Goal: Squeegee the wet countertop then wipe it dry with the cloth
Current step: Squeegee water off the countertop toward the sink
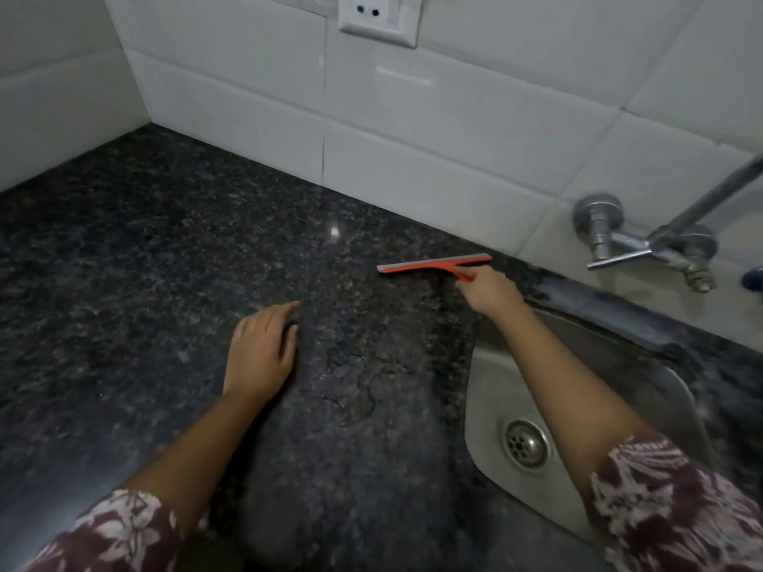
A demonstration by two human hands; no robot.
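Observation:
A red squeegee point(433, 264) with a grey blade lies across the dark speckled granite countertop point(144, 249), close to the tiled back wall. My right hand point(489, 291) grips its handle from the near side. My left hand point(262, 348) rests flat on the counter, fingers straight, well to the left of the squeegee. Between the two hands, patches of water point(355, 386) glisten on the stone. No cloth is in view.
A steel sink point(487, 390) with a round drain point(526, 441) is set into the counter at the right, under my right forearm. A chrome wall tap point(644, 245) juts out above it. White tiles and a wall socket point(377, 18) stand behind.

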